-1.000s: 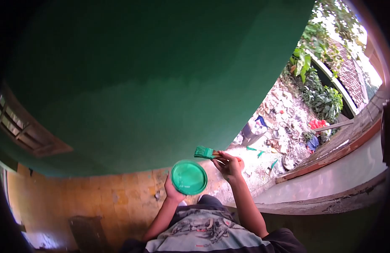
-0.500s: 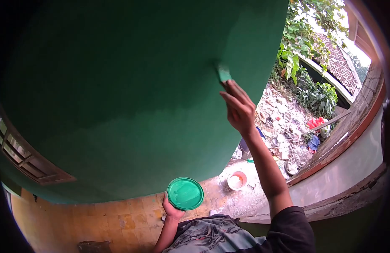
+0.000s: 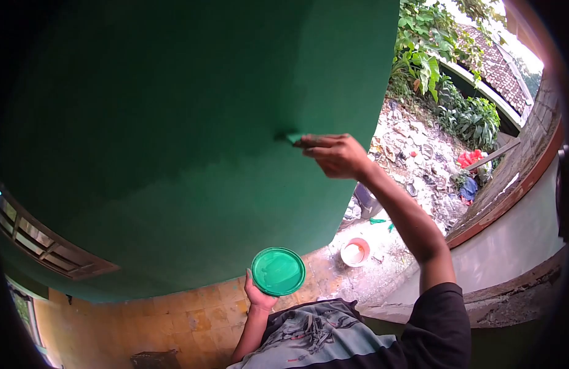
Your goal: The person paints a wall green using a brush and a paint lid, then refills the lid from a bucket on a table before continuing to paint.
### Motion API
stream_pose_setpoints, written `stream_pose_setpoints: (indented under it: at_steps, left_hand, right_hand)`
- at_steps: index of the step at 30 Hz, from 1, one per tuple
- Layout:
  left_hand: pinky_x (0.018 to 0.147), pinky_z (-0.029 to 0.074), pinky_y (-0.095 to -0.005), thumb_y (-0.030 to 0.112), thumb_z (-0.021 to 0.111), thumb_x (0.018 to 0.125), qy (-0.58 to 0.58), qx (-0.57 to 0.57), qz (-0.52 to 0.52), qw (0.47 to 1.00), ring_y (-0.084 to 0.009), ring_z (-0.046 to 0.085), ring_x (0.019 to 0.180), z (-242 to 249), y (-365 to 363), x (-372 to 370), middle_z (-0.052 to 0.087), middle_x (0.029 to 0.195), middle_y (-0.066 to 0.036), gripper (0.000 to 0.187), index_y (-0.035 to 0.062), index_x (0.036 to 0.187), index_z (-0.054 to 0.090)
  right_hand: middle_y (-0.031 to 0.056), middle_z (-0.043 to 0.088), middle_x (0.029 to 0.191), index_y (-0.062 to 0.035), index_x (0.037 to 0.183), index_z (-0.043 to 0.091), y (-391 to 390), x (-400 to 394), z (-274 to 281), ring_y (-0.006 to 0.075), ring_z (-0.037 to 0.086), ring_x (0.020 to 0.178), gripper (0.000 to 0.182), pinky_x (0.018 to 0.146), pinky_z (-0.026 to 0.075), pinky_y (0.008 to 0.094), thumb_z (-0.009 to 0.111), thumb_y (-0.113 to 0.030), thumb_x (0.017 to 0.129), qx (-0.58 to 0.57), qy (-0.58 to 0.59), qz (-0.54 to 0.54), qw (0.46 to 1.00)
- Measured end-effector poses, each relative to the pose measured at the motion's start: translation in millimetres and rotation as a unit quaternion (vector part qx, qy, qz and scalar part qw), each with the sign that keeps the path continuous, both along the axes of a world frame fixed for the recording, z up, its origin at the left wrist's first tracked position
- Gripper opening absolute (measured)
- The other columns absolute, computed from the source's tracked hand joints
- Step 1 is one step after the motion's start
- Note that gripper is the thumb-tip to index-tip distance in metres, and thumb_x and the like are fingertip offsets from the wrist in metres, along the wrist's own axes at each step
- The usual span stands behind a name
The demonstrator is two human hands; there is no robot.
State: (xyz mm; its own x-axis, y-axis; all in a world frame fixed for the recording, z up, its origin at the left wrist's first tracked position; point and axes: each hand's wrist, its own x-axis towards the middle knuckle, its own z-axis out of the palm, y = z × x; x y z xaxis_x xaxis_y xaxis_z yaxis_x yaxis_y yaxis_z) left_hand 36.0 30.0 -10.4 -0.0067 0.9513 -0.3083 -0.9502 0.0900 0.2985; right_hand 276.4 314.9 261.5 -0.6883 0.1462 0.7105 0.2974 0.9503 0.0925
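Note:
My right hand is closed on a paintbrush, its bristles against the green wall. Darker green covers the wall's upper part, while a lighter green lies below and along the right side. Low in front of my body, my left hand grips a round green container from below and beside it. Green paint shows inside the container. My fingers hide the brush handle, and the container covers part of my left hand.
A white bucket with an orange-tinted inside stands on the floor past the wall's edge. Yellowish tiles run along the wall's foot. A window is at the left. A low ledge and a littered slope lie to the right.
My right hand has moved down and left with the paintbrush, which now points left instead of up. The container shifts slightly in the picture as the view turns.

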Motion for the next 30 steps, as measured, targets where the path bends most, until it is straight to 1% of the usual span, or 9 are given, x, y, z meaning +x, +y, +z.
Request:
stream_pose_setpoints:
  at_steps: [6, 9, 12, 14, 17, 21, 27, 29, 30]
  left_hand:
    - [0.115, 0.040, -0.0605, 0.066, 0.042, 0.102, 0.007, 0.016, 0.014, 1.000, -0.0398, 0.050, 0.139, 4, -2, 4, 0.051, 0.153, -0.017, 0.075, 0.0089, 0.152, 0.048]
    - [0.115, 0.040, -0.0605, 0.065, 0.042, 0.102, 0.019, 0.013, 0.008, 1.000, -0.0398, 0.050, 0.139, 5, -3, 4, 0.051, 0.153, -0.017, 0.075, 0.0090, 0.152, 0.048]
    - [0.115, 0.041, -0.0605, 0.065, 0.042, 0.103, 0.009, 0.028, 0.013, 0.999, -0.0399, 0.050, 0.138, 4, 1, 5, 0.051, 0.153, -0.018, 0.075, 0.0088, 0.152, 0.048]
    - [0.115, 0.040, -0.0604, 0.065, 0.042, 0.103, 0.005, 0.022, 0.006, 1.000, -0.0399, 0.050, 0.138, 6, -1, 7, 0.051, 0.153, -0.018, 0.075, 0.0086, 0.152, 0.048]
    - [0.115, 0.040, -0.0602, 0.065, 0.042, 0.103, 0.007, 0.017, -0.012, 1.000, -0.0399, 0.050, 0.139, 9, 2, 4, 0.051, 0.153, -0.018, 0.075, 0.0082, 0.152, 0.047]
    - [0.115, 0.040, -0.0604, 0.066, 0.042, 0.102, 0.021, 0.018, -0.010, 1.000, -0.0403, 0.050, 0.139, 4, 2, 9, 0.051, 0.153, -0.018, 0.077, 0.0081, 0.152, 0.047]
    - [0.116, 0.039, -0.0608, 0.067, 0.042, 0.102, -0.001, 0.021, -0.010, 1.000, -0.0405, 0.049, 0.140, 2, -5, 13, 0.050, 0.154, -0.019, 0.078, 0.0080, 0.152, 0.047]
    - [0.116, 0.039, -0.0607, 0.067, 0.042, 0.102, -0.007, 0.018, -0.014, 1.000, -0.0404, 0.049, 0.140, -1, -5, 13, 0.049, 0.154, -0.019, 0.078, 0.0080, 0.152, 0.047]
    - [0.116, 0.038, -0.0606, 0.067, 0.042, 0.102, -0.011, 0.015, -0.019, 1.000, -0.0403, 0.048, 0.140, 0, -6, 12, 0.049, 0.154, -0.019, 0.078, 0.0081, 0.152, 0.047]
  right_hand:
    - [0.0142, 0.067, 0.133, -0.0069, 0.095, 0.068, -7, 5, 32, 0.0325, 0.069, 0.120, 0.027, 0.090, 0.064, 0.0381, 0.067, 0.002, 0.069, 0.201, 0.093, -0.018, 0.975]
    - [0.0143, 0.065, 0.137, -0.0090, 0.095, 0.069, 6, -7, -23, 0.0317, 0.065, 0.127, 0.027, 0.092, 0.063, 0.0374, 0.067, -0.001, 0.070, 0.177, 0.031, -0.027, 0.983]
    - [0.0134, 0.069, 0.131, -0.0094, 0.092, 0.070, -6, -13, -34, 0.0301, 0.072, 0.113, 0.023, 0.084, 0.064, 0.0380, 0.067, 0.000, 0.071, 0.115, 0.014, -0.009, 0.993]
    - [0.0100, 0.076, 0.117, -0.0083, 0.089, 0.071, -18, -12, -24, 0.0284, 0.076, 0.093, 0.020, 0.072, 0.063, 0.0391, 0.065, 0.002, 0.073, -0.107, 0.034, 0.099, 0.989]
    - [0.0075, 0.078, 0.104, -0.0075, 0.089, 0.071, -4, -16, -9, 0.0286, 0.075, 0.080, 0.021, 0.065, 0.061, 0.0399, 0.064, 0.004, 0.074, -0.100, 0.041, 0.083, 0.991]
    - [0.0117, 0.077, 0.112, -0.0078, 0.093, 0.074, 2, -24, 26, 0.0271, 0.076, 0.101, 0.023, 0.077, 0.065, 0.0369, 0.065, 0.008, 0.078, 0.005, 0.033, 0.007, 0.999]
    - [0.0142, 0.068, 0.120, -0.0060, 0.092, 0.064, -10, -43, 8, 0.0288, 0.073, 0.105, 0.017, 0.076, 0.065, 0.0365, 0.067, -0.005, 0.075, 0.247, 0.120, 0.027, 0.961]
    - [0.0148, 0.070, 0.120, -0.0073, 0.091, 0.067, -5, -47, -44, 0.0294, 0.072, 0.110, 0.017, 0.078, 0.065, 0.0367, 0.067, -0.006, 0.074, 0.223, -0.028, 0.001, 0.974]
    - [0.0139, 0.071, 0.117, -0.0079, 0.090, 0.067, -18, -50, -50, 0.0290, 0.073, 0.105, 0.015, 0.075, 0.065, 0.0371, 0.067, -0.005, 0.075, 0.122, -0.098, 0.010, 0.988]
